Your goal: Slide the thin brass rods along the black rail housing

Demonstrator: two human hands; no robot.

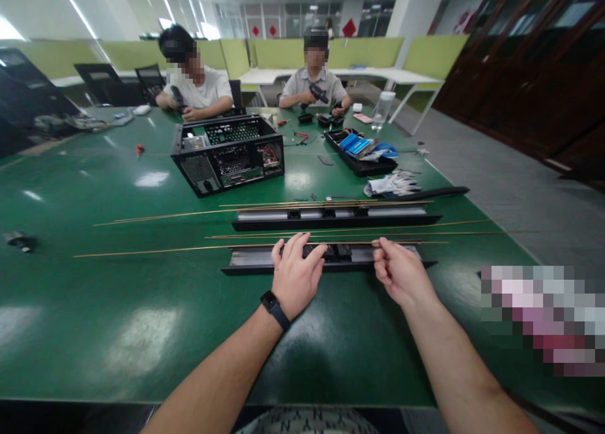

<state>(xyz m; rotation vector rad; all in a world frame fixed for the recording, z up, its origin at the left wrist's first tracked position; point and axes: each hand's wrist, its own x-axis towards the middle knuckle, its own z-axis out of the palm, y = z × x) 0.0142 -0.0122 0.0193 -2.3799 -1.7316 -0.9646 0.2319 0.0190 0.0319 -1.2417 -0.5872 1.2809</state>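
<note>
My left hand (299,273), with a dark watch on its wrist, lies over the nearer black rail (250,268), a long trough with a silvery inside. Its fingers are spread, and they partly hide small black blocks (343,252) set in the trough. At the rail's right part, my right hand (401,270) is closed in a pinch at a thin brass-coloured rod (146,252) running along the rail's far edge. Beyond it lies a second black rail (340,221), also holding small black blocks. More thin rods (189,214) lie along and between the rails.
Beyond the rails stand an open computer case (227,154) and a black tray (373,167) with blue items. White gloves (392,184) lie beside a long black strip (439,193). Two people sit across the green table (94,333), one holding a power drill (318,93). A water bottle (382,111) stands behind.
</note>
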